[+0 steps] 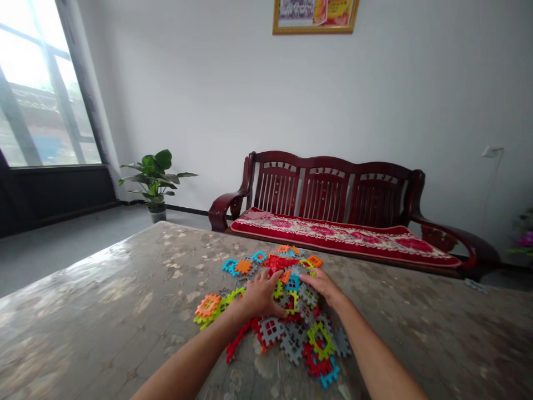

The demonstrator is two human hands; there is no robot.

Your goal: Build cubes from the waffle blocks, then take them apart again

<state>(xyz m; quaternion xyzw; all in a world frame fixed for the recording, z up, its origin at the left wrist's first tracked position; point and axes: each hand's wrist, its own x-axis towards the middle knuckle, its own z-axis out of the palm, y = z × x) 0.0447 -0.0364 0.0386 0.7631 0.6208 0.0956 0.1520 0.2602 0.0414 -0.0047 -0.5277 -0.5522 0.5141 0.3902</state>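
Observation:
A loose heap of plastic interlocking tiles, notched at their edges and many with window cut-outs, lies on the table in grey, red, lime green, orange and blue. My left hand (263, 294) rests over the left middle of the heap, fingers spread and thumb toward a grey tile (272, 330). At the heap's right side is my right hand (320, 282), its fingers reaching over the tiles near a blue tile (293, 283); whether it grips one is hidden. Closer to me lie a lime green tile (320, 340) and a blue tile (330, 375). An orange tile (208, 305) sits at the left edge.
The patterned table (125, 311) spans the foreground. Behind it stands a dark red wooden bench (325, 191) with a red floral cover (333, 234). A potted plant (155, 175) is beyond the table's far left corner. One grey tile (476, 286) lies apart at the right.

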